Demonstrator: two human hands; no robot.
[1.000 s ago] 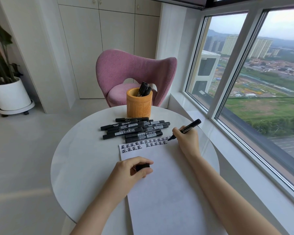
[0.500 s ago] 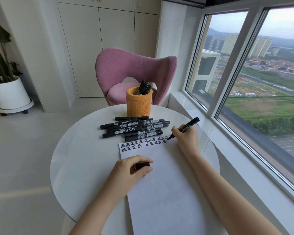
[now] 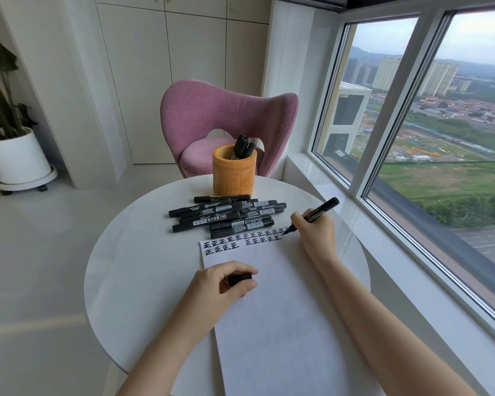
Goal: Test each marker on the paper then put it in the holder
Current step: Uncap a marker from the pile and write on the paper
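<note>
Head view, largest to smallest. Window (image 3: 440,138): fills the right side and is cut off by the frame edge.

Round white worktop (image 3: 132,267): its near edge is hidden beneath the forearms and runs out at the bottom of the frame.

Pink chair (image 3: 200,110): stands behind the worktop, its seat partly hidden by the holder.

Paper (image 3: 269,324): lies flat on the worktop, its near end cut off. Two rows of black characters run along its far edge.

White plant pot (image 3: 15,158): on the floor at far left, its plant cropped by the frame edge.

Holder (image 3: 234,172): an orange cylinder standing upright at the far side of the worktop. Only the upper ends of the markers inside it (image 3: 242,145) show.

Pile of markers (image 3: 226,215): capped, lying between the holder and the paper. They overlap, so their count is uncertain.

Right hand (image 3: 315,235): rests at the paper's far right corner, fingers curled around an uncapped marker (image 3: 322,210). The marker's tip meets the right end of the top row, and the character there is partly hidden.

Left hand (image 3: 220,284): rests on the paper, thumb and fingers pinching a black cap (image 3: 239,279) that is largely covered by them.
</note>
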